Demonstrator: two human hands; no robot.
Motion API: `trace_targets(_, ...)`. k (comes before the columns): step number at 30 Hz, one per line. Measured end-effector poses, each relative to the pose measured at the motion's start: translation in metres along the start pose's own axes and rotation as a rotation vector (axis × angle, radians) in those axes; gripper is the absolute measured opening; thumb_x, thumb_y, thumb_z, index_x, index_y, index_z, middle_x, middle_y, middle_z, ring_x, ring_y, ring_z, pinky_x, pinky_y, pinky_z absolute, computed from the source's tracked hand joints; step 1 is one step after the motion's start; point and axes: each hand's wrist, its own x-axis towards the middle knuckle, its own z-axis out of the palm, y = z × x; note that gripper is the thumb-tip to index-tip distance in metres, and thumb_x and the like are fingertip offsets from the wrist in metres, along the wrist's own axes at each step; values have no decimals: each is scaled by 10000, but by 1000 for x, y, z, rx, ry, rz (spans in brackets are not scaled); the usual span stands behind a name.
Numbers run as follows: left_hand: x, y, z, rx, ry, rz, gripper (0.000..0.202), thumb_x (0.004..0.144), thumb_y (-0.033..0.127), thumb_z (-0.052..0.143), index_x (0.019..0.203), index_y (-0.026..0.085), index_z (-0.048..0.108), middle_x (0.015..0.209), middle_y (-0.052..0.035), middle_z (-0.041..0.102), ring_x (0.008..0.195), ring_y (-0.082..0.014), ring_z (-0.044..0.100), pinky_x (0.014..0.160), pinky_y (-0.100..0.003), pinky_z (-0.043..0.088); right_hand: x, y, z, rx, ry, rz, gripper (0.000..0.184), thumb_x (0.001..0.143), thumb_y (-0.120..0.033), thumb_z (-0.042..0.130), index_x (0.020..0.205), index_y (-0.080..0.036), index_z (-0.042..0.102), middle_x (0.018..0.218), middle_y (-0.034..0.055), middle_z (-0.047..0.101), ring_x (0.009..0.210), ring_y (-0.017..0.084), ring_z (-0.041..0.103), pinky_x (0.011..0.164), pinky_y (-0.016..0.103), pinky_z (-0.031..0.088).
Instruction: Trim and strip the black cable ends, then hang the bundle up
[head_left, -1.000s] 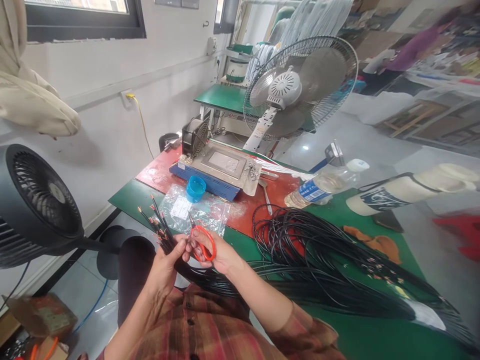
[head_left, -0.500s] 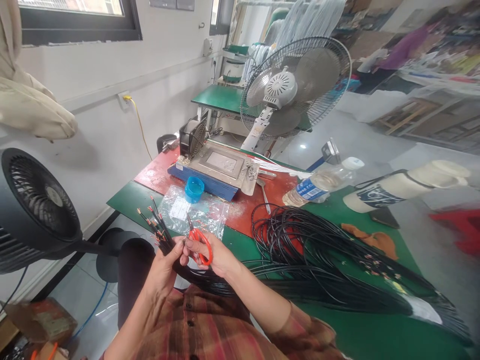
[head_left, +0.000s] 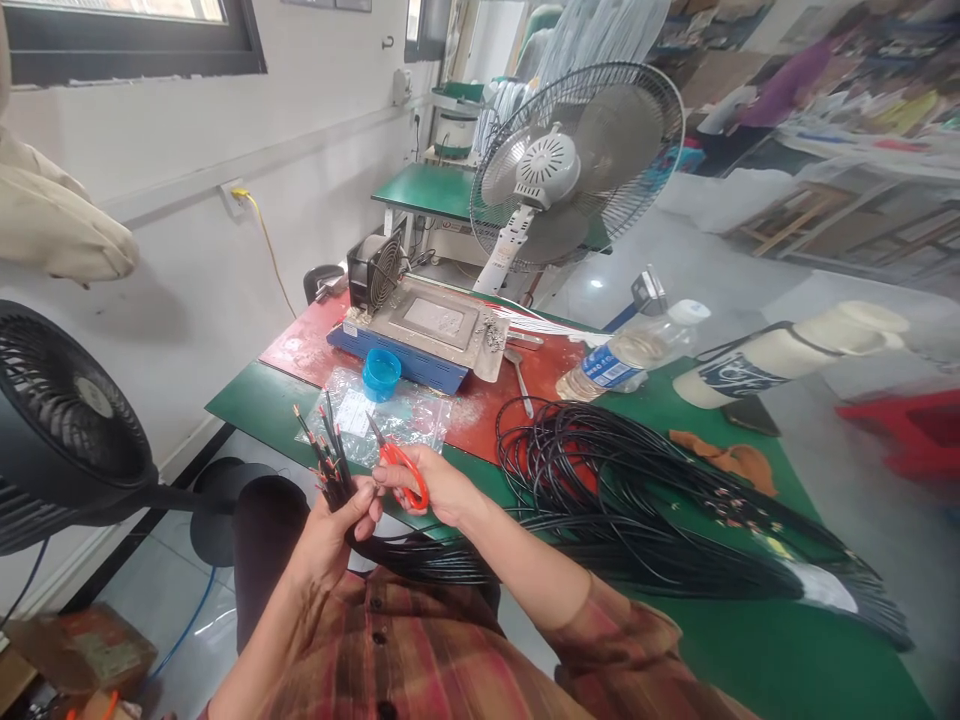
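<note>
My left hand (head_left: 335, 527) is closed around a bundle of black cables (head_left: 336, 484), whose stripped ends with reddish and coppery tips point up and away from me. Orange-handled scissors (head_left: 406, 473) sit in my right hand (head_left: 437, 487), blades pointing up and to the left. The fingertips of both hands meet, or nearly meet, beside the bundle; whether something small is pinched there I cannot make out. From my left hand the cables run right, under my right forearm, towards a large coil of black cables (head_left: 555, 450) on the green table (head_left: 750, 640).
Beyond my hands lie a clear plastic bag (head_left: 420, 420), a blue cup (head_left: 381, 374) and a blue heating unit (head_left: 405, 356) with a small fan. A spoon (head_left: 519, 380), water bottle (head_left: 630, 352) and white flask (head_left: 787, 355) stand or lie to the right. Pedestal fans (head_left: 547, 170) flank the table.
The camera view has shifted slightly. My right hand with the scissors has drawn a little to the right of the cable bundle. My left hand keeps its hold.
</note>
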Motion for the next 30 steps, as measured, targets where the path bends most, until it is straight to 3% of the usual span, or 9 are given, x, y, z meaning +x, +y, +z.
trace_targets(11, -1, -1, 1, 2, 49, 62, 196, 730, 310, 675, 724, 121, 625, 564, 9, 536, 440, -45, 358, 469, -225, 237, -3, 3, 3, 87, 40, -14, 412, 550, -434, 782, 655, -134, 520, 426, -72, 435, 325, 32, 357, 270, 127, 193)
trace_targets(17, -1, 3, 6, 35, 66, 67, 252, 705, 346, 690, 636, 119, 605, 530, 16, 500, 444, -56, 346, 468, -235, 236, -6, 1, 4, 43, 26, -45, 381, 560, -406, 783, 656, -128, 541, 427, -75, 438, 316, 33, 369, 276, 139, 194)
trace_targets(26, 1, -1, 1, -45, 58, 52, 234, 712, 326, 690, 661, 116, 603, 517, 28, 472, 445, -50, 334, 468, -224, 228, -5, 11, 3, 106, 18, -60, 399, 567, -430, 774, 687, -137, 531, 453, -77, 444, 330, 31, 365, 276, 140, 197)
trace_targets(30, 2, -3, -1, -50, 36, 50, 215, 742, 311, 664, 671, 121, 593, 508, 37, 449, 451, -53, 327, 481, -224, 228, -5, 15, 5, 130, 16, -78, 421, 561, -452, 774, 619, -132, 506, 468, -61, 455, 337, 36, 376, 276, 144, 203)
